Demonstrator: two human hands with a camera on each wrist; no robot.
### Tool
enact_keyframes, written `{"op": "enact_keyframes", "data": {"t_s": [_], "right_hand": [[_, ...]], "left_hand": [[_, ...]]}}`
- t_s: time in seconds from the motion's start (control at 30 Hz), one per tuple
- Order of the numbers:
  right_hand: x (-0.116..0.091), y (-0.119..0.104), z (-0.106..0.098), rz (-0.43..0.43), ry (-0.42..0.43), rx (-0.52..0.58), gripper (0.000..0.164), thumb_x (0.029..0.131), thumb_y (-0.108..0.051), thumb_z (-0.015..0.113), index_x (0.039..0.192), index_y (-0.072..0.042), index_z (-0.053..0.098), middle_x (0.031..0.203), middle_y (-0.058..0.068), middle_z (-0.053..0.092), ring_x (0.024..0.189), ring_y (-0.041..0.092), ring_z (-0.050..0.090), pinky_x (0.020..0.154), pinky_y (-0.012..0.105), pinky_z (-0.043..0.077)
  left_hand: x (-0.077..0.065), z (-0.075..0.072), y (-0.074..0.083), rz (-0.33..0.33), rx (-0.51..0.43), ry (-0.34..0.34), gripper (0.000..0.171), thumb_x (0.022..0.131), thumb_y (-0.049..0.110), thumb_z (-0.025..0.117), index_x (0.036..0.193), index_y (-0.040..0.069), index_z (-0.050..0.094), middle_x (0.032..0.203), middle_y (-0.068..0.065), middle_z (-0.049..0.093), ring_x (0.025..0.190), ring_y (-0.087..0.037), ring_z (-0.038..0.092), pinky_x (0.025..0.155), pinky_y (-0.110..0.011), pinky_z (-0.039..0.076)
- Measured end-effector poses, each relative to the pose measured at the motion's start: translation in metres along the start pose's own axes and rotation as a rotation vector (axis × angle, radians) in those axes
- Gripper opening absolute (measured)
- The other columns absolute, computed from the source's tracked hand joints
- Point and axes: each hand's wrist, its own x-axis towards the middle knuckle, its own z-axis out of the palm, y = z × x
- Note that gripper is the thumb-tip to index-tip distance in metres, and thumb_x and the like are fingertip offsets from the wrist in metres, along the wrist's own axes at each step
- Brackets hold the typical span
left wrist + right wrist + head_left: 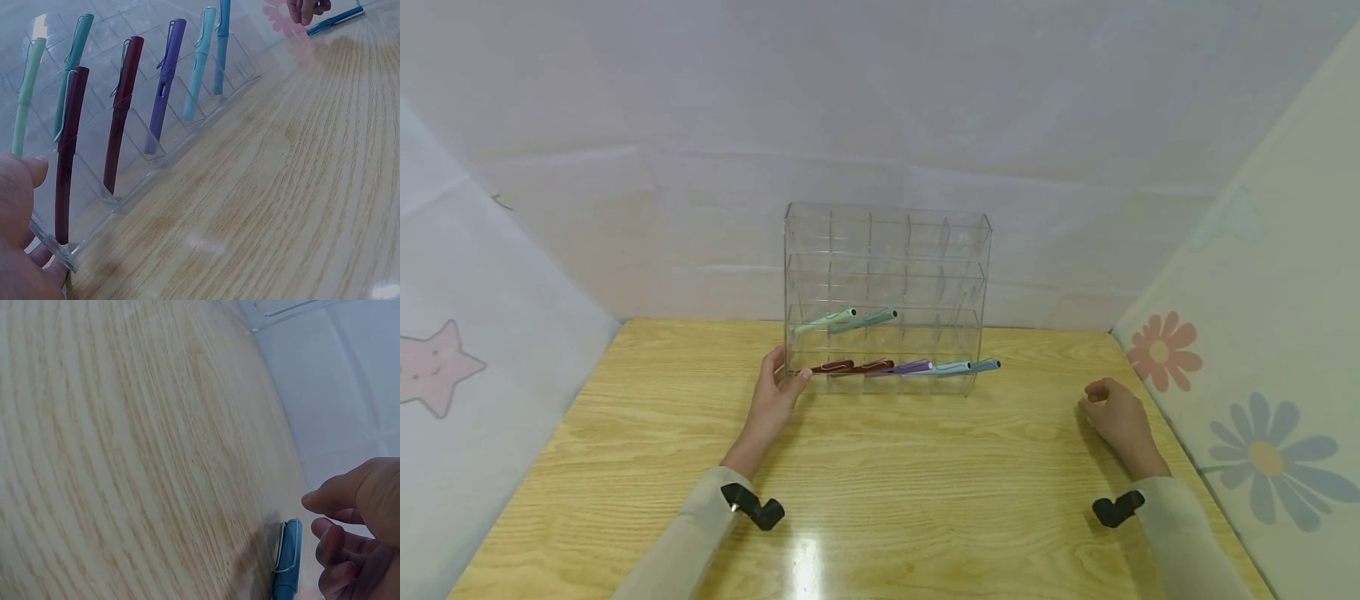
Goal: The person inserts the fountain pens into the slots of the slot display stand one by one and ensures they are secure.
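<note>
A clear acrylic pen rack (887, 275) with tiered compartments stands at the back of the table. My left hand (775, 393) holds its lower left edge, thumb in front, other fingers at the side and partly hidden. Along the bottom row lean two dark red pens (123, 112), a purple pen (165, 84), a light blue pen (200, 62) and a blue pen (222, 47). One row up are a pale green pen (29, 94) and a teal pen (865, 320). Over at the right, my loosely curled right hand (1118, 421) hovers beside a teal-blue pen (287, 559), holding nothing.
The wooden table (925, 483) runs between white cloth walls, the right one printed with a red flower (1165, 352) and a blue flower (1266, 458). A pink star (437, 367) marks the left wall. Black wrist cameras (752, 506) sit on both sleeves.
</note>
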Motion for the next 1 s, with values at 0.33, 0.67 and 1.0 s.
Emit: {"op": "enact_keyframes", "data": {"t_s": [0.33, 0.67, 1.0], "right_hand": [[-0.0016, 0.0014, 0.0011, 0.039, -0.033, 0.009, 0.033, 0.103, -0.017, 0.062, 0.124, 0.008, 0.064, 0.115, 0.029, 0.071, 0.103, 0.043, 0.067, 0.080, 0.046, 0.053], [-0.0039, 0.0055, 0.0041, 0.057, -0.098, 0.008, 0.035, 0.105, -0.020, 0.062, 0.128, 0.007, 0.061, 0.121, 0.030, 0.069, 0.100, 0.039, 0.069, 0.074, 0.041, 0.057], [-0.0037, 0.0058, 0.0038, 0.024, -0.135, -0.038, 0.032, 0.104, -0.021, 0.064, 0.123, 0.006, 0.064, 0.117, 0.029, 0.071, 0.097, 0.037, 0.070, 0.075, 0.045, 0.059]], "left_hand": [[-0.0003, 0.0002, -0.0008, 0.007, 0.007, -0.004, 0.076, 0.112, 0.030, 0.057, 0.171, 0.015, 0.011, 0.177, -0.016, 0.016, 0.166, -0.040, 0.018, 0.137, -0.055, 0.024], [-0.0017, -0.0002, -0.0025, 0.027, 0.008, -0.001, 0.075, 0.112, 0.029, 0.058, 0.171, 0.013, 0.014, 0.176, -0.018, 0.018, 0.165, -0.042, 0.020, 0.136, -0.056, 0.026], [-0.0001, 0.0005, -0.0016, 0.030, 0.007, 0.002, 0.076, 0.111, 0.029, 0.059, 0.171, 0.013, 0.014, 0.176, -0.019, 0.018, 0.165, -0.042, 0.019, 0.135, -0.057, 0.027]]}}
